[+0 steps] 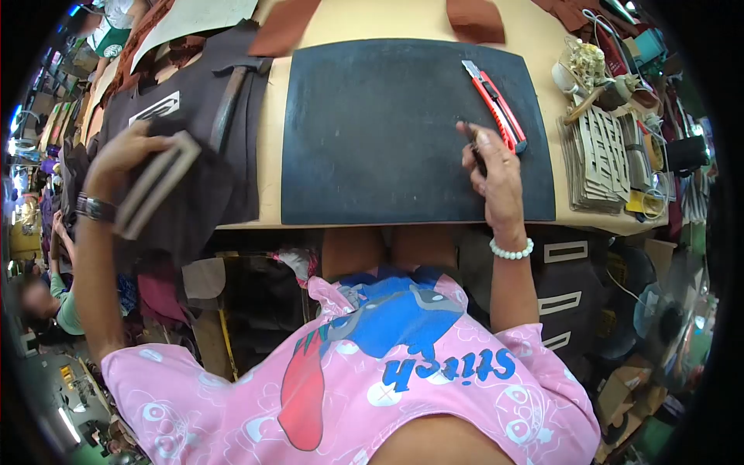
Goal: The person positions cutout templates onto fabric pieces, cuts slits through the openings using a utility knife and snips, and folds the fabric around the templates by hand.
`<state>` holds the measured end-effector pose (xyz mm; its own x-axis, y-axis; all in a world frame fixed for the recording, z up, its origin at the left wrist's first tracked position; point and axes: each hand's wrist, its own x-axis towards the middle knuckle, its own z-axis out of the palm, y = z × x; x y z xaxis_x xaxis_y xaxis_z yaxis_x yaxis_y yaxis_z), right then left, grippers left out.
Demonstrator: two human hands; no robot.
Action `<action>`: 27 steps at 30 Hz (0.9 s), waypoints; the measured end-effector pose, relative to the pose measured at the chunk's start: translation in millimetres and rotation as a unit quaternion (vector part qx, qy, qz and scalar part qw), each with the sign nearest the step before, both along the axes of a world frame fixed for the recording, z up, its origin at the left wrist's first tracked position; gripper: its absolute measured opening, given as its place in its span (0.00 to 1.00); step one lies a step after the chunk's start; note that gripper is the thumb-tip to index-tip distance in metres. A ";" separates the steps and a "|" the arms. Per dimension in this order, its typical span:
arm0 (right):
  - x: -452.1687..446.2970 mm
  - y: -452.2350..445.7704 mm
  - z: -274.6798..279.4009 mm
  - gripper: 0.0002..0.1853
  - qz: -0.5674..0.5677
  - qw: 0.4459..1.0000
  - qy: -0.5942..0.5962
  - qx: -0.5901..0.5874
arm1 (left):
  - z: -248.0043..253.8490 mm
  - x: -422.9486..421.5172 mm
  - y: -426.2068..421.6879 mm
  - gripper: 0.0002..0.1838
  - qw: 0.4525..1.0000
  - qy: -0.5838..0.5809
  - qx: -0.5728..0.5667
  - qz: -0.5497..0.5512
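At the left, my left hand [130,161] grips a dark brown leather piece [203,186] by its upper edge, lifted and blurred by motion. A long beige rectangular frame [147,203] lies against this piece, also under my fingers. My right hand [497,174] is over the right part of the black cutting mat [364,139], its fingers curled around a slim dark object [474,147] whose kind I cannot make out. Just beside that hand a red snap-off utility knife [496,108] rests on the mat with its blade pointing away.
A hammer [229,105] lies on stacked dark leather [203,85] at the left. Beige slotted templates [595,163] are piled at the right, near a cup of odds and ends [577,66]. Reddish-brown scraps [474,19] lie at the back. Another person [54,298] is at the far left.
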<state>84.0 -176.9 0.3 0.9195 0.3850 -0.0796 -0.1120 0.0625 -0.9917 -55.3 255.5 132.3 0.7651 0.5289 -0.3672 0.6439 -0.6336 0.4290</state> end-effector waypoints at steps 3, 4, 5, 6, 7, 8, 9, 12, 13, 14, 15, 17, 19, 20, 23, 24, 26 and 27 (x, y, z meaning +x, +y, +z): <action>-4.0 6.0 -0.4 0.16 0.035 0.999 0.017 0.005 | -31.4 37.1 -97.7 0.12 0.940 -0.153 -0.294 0.086; -8.2 9.4 5.0 0.15 0.035 0.999 0.000 0.016 | -47.6 50.5 -120.8 0.17 0.916 -0.205 -0.334 0.087; -11.7 14.4 12.2 0.15 0.036 0.999 -0.019 0.027 | -63.5 62.1 -142.2 0.10 0.863 -0.257 -0.430 0.072; -16.6 18.1 20.2 0.14 0.035 0.998 -0.037 0.040 | -65.2 70.6 -178.9 0.08 0.832 -0.334 -0.428 0.112; -22.9 19.9 29.9 0.14 0.038 0.997 -0.047 0.037 | -80.6 80.8 -195.7 0.08 0.789 -0.383 -0.464 0.128; -30.3 22.5 37.4 0.14 0.045 0.997 -0.028 0.065 | -84.7 87.1 -214.0 0.09 0.751 -0.422 -0.491 0.131; -38.3 25.0 43.5 0.15 0.052 0.995 -0.008 0.091 | -93.5 91.0 -227.1 0.09 0.720 -0.442 -0.519 0.130; -51.3 38.0 36.9 0.15 0.057 0.987 0.041 0.142 | -106.8 87.5 -256.9 0.09 0.648 -0.482 -0.566 0.165; -50.8 40.9 29.9 0.15 0.051 0.989 0.049 0.129 | -108.8 81.6 -260.4 0.08 0.646 -0.474 -0.575 0.165; -49.2 44.2 23.0 0.14 0.045 0.990 0.058 0.117 | -112.4 78.2 -262.4 0.08 0.644 -0.482 -0.571 0.165; -48.2 46.4 16.0 0.14 0.043 0.989 0.067 0.126 | -117.2 75.1 -263.8 0.08 0.641 -0.491 -0.566 0.166; -47.8 48.5 5.4 0.13 0.039 0.985 0.088 0.144 | -121.0 67.6 -263.6 0.08 0.641 -0.502 -0.558 0.161; -48.8 49.3 2.8 0.13 0.043 0.987 0.091 0.129 | -122.6 63.6 -260.7 0.07 0.649 -0.499 -0.553 0.154; -49.2 49.6 2.2 0.13 0.043 0.987 0.092 0.122 | -123.1 61.8 -259.6 0.07 0.654 -0.497 -0.551 0.149; -48.5 50.1 1.6 0.13 0.052 0.987 0.105 0.108 | -124.3 56.7 -259.5 0.07 0.664 -0.490 -0.547 0.145; -47.7 49.8 3.2 0.12 0.053 0.986 0.104 0.115 | -123.7 55.1 -259.4 0.07 0.666 -0.487 -0.548 0.138; -45.4 49.0 8.6 0.12 0.058 0.985 0.103 0.129 | -122.2 51.8 -259.5 0.07 0.670 -0.484 -0.550 0.125; -44.2 48.6 10.5 0.12 0.061 0.984 0.104 0.131 | -122.6 51.1 -260.2 0.07 0.670 -0.490 -0.544 0.125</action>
<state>39.9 -128.3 10.8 0.8400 0.5231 -0.1441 -0.3329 0.2871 -0.8982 -4.1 -4.7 9.7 0.8573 0.5142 -0.0256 -0.2577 0.4716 0.8433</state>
